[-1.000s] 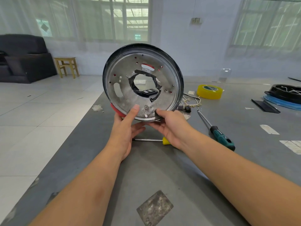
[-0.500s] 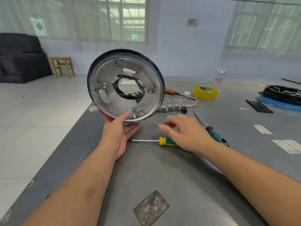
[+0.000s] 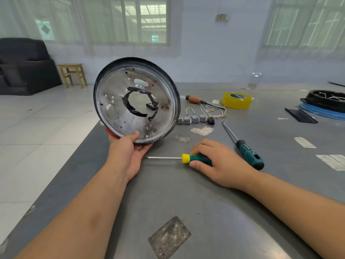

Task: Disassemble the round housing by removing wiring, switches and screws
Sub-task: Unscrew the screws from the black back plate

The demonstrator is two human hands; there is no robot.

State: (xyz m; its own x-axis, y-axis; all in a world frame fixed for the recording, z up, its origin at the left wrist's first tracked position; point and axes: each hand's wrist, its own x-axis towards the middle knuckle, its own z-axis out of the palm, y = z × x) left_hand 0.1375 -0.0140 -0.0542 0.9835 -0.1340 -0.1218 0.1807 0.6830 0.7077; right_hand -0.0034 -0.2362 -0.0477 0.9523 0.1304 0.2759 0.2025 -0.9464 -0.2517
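The left hand [image 3: 128,154] holds the round housing [image 3: 136,100] up on its edge above the desk [image 3: 186,199], the thumb pressed on the lower rim at the front and the fingers closed around it from behind. The housing is a shallow metal disc with a dark outer rim and a dull, scratched silver face. Its middle is a rough, wide opening lined with torn black tape, and many small holes are spread over the face. Two screws sit just above the thumb, close to a small round stamped mark — the mark is too small to read. A red part shows under the rim, just left of the hand.

The right hand [image 3: 216,161] lies over the green handle of the yellow-tipped screwdriver [image 3: 186,158], fingers curled on it while the tool still lies flat on the desk; its shaft points toward the left hand.

Beyond the right hand lie a second green screwdriver [image 3: 249,152], with white writing on the handle that cannot be read, a row of grey switches with wires [image 3: 196,116], and a yellow tape roll [image 3: 236,100] — its inner label is not legible.
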